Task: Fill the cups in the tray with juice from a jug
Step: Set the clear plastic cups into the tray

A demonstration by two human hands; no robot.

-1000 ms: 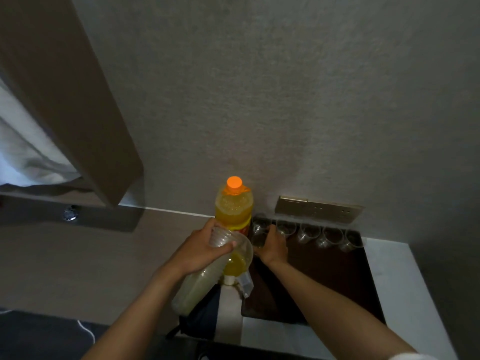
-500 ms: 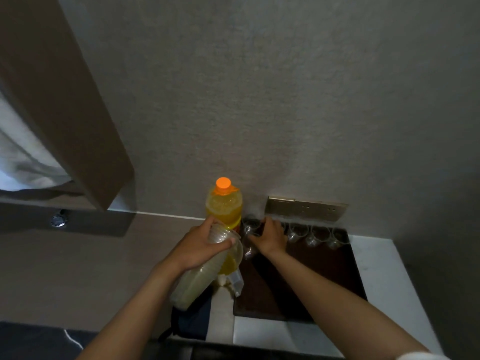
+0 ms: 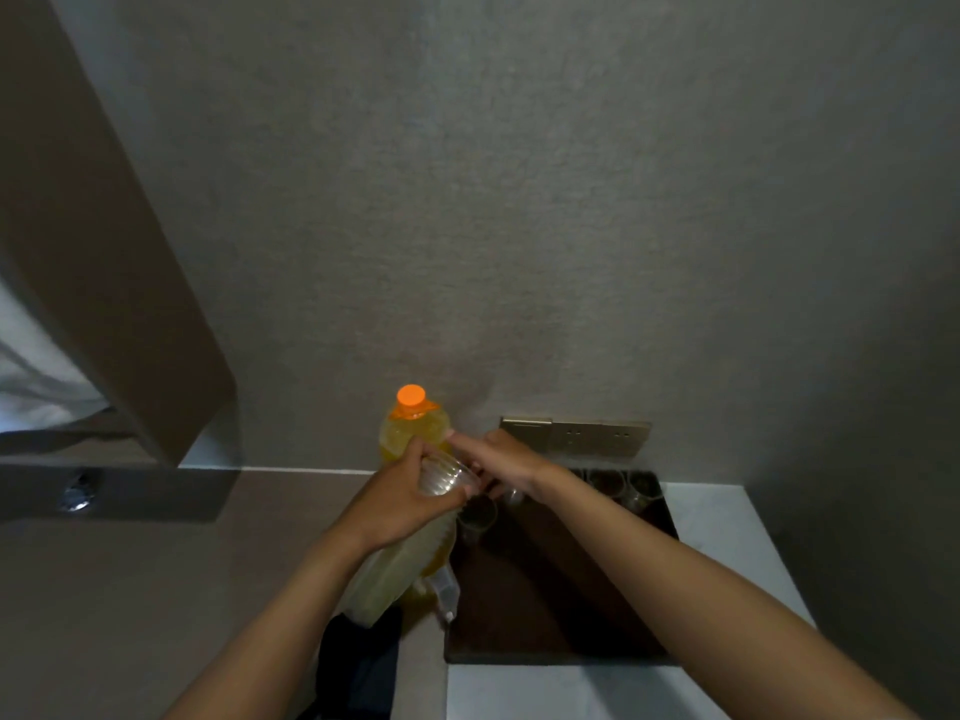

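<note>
Your left hand [image 3: 400, 504] has its grip clamped around a stack of clear plastic cups [image 3: 441, 478], held on its side with the open mouth toward three o'clock. The sleeve of remaining cups [image 3: 395, 569] trails down toward seven o'clock under your wrist. Your right hand [image 3: 501, 459] reaches across to the mouth of the stack; its fingertips [image 3: 451, 434] are extended there, but whether they have pinched a cup rim I cannot tell, since the hand covers the contact.

The tray [image 3: 550, 605], dark and square, sits on the white bench [image 3: 727, 543] at four o'clock from your hands. One cup [image 3: 478, 514] stands at its near left corner, just below the stack; further cups [image 3: 605, 483] line the tray's far edge near the wall socket plate [image 3: 576, 436]. All look empty, though the light is poor. The juice bottle [image 3: 413, 433], orange cap on, stands upright at twelve o'clock, directly behind your hands. No separate jug is identifiable in view.

Judgement: the step in hand is peeling one cup off the stack, so pouring has not begun.

- Catch only the outermost rim, and pull along the stack's axis; thin cups buckle if squeezed.
- Hold the stack firmly so two do not come away together.
- Keep both elbows clear of the bottle; it is tall and close.
- Set the freed cup upright in an open space on the tray, not touching its neighbours.
</note>
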